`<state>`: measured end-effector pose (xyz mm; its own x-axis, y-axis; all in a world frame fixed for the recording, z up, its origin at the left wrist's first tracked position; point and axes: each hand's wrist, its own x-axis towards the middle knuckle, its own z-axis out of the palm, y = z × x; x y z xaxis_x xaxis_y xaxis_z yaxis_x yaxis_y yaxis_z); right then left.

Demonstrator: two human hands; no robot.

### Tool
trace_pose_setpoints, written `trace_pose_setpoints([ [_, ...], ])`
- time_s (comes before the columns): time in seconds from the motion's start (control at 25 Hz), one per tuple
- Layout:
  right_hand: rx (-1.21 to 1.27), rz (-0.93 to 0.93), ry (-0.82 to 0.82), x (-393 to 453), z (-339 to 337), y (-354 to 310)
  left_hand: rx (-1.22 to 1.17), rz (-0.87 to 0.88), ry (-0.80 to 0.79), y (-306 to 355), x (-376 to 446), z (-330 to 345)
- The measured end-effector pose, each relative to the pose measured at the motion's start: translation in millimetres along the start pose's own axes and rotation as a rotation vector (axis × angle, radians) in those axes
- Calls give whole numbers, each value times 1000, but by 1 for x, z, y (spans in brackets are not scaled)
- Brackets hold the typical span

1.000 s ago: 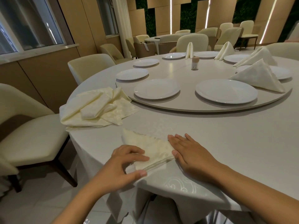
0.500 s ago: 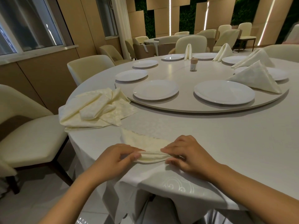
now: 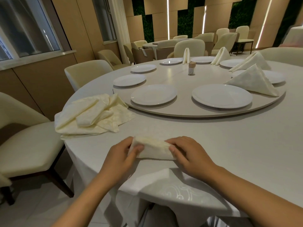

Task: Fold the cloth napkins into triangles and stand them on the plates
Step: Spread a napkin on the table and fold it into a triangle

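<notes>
At the left edge of the tabletop a loose pile of napkins lies unfolded, judged to be stock kept within reach for the bare plates on the turntable. At the near edge, the left hand pinches one end of a folded napkin with thumb and curled fingers while the right hand grips the other end likewise, apparently to hold the layers together so the fold keeps its crease. Toward the right edge of the turntable, a finished triangle stands on its plate, evidently showing the shape intended.
</notes>
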<state>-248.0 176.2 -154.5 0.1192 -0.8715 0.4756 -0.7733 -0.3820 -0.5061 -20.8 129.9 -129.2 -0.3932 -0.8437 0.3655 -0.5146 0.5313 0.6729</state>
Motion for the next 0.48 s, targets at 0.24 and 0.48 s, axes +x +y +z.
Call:
trace_pose_setpoints([
  [0.24,189,187,228,-7,-18,0,213,-154,-8,37,59,13],
  [0.48,-219,450,-44,-3,-18,13,598,-104,-233,22,65,63],
])
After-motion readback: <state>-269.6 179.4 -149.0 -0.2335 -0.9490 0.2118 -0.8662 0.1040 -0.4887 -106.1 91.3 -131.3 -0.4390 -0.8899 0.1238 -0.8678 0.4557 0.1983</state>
